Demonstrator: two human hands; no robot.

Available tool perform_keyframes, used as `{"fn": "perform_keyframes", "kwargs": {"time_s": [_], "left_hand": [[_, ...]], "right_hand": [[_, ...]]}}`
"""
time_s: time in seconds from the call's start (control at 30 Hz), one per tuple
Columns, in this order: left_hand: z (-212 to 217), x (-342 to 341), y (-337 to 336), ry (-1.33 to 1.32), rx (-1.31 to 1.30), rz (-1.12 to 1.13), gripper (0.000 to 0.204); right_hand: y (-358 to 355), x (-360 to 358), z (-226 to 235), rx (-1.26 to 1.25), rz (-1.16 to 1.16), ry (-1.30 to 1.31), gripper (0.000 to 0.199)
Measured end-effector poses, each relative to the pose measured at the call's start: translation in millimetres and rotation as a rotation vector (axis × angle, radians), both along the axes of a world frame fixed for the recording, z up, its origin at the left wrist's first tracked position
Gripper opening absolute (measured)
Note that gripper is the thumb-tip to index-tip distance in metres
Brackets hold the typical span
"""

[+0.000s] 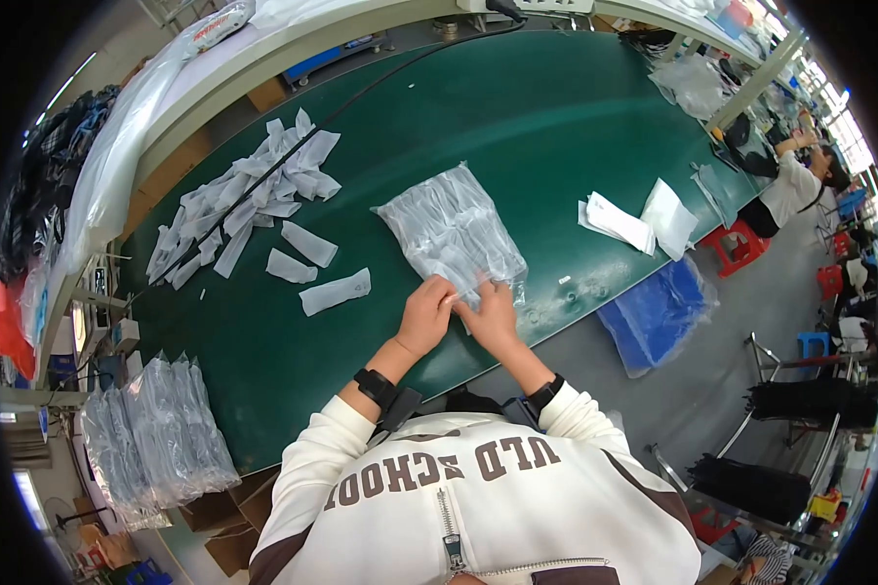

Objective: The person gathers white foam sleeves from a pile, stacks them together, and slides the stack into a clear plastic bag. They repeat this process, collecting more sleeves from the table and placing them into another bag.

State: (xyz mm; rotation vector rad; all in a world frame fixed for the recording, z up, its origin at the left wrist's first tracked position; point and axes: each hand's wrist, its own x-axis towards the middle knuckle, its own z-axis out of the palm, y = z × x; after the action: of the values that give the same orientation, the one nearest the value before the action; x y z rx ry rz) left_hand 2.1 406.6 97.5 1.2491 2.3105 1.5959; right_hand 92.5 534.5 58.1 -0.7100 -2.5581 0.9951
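Observation:
A clear plastic bag [454, 219] packed with whitish, wrapped pieces lies flat on the green table in front of me. At its near edge my left hand [425, 317] is closed, thumb and fingers pinching the plastic. Close beside it, my right hand [493, 317] grips the same edge with bent fingers. The fingertips almost meet, and what lies beneath them is partly hidden. To the left of the bag are a few loose small translucent packets [336, 292], and beyond them spreads a large heap of similar packets [254, 190].
A black cable [361, 93] crosses above the heap. Stacked filled bags [171, 429] stand at the left. White flat packets [619, 222] and a white pouch [669, 219] lie at the right. Past the table edge are blue plastic sheeting [658, 312], a red stool [735, 251] and another person [792, 190].

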Motion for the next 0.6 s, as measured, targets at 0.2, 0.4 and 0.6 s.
{"fn": "perform_keyframes", "kwargs": {"time_s": [0.2,0.4,0.6], "left_hand": [[4.0,2.3,2.2,0.158,-0.026,-0.101,0.008],[-4.8,4.0,-8.0,0.225,-0.038,-0.189,0.010],[1.0,-9.7,-5.8,0.025,-0.262,-0.202,0.013]], "right_hand": [[-12.0,-39.8,-17.0,0.263,0.015,-0.021,0.080],[-31.0,-66.8,-14.5,0.281,-0.012,-0.127,0.085],[-4.0,-42.1,-29.0,0.437,0.279,0.054,0.074]]}}
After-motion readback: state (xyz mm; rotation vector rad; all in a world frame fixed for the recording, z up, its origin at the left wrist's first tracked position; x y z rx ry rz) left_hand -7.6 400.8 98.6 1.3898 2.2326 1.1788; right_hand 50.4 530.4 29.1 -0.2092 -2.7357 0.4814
